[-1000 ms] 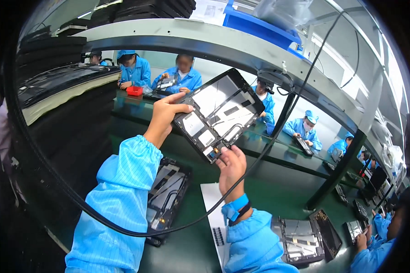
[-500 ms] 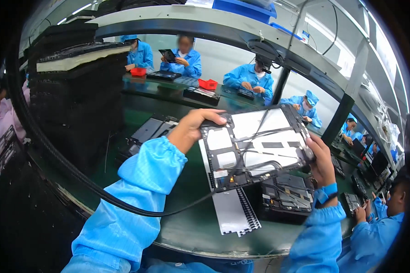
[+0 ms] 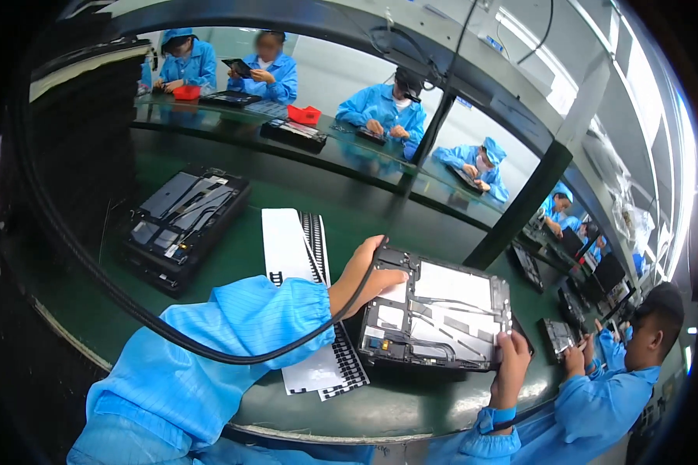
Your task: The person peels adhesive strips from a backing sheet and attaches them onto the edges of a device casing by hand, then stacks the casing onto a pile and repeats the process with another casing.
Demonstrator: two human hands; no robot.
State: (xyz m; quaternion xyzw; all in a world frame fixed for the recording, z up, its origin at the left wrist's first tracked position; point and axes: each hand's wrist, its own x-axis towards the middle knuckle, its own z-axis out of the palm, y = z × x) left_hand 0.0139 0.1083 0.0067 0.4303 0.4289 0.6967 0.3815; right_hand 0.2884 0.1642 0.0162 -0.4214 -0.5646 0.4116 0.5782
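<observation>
I hold a flat black device panel [image 3: 442,316] with silver shielding and thin cables on its open back, low over the green table [image 3: 380,217]. My left hand [image 3: 362,273] grips its left edge, thumb on top. At the panel's lower right corner, my right hand [image 3: 510,364] pinches the edge. Both of my arms are in blue sleeves, and a blue band circles my right wrist.
A white sheet with black strips [image 3: 302,287] lies left of the panel. A stack of similar black panels [image 3: 184,221] sits further left. A thick black cable [image 3: 171,333] loops over my left arm. Other workers in blue [image 3: 380,112] sit across; one stands at right [image 3: 620,372].
The panel has come down from in front of my face to just above the table, lying flatter. My view has tilted down and right; both hands keep their hold.
</observation>
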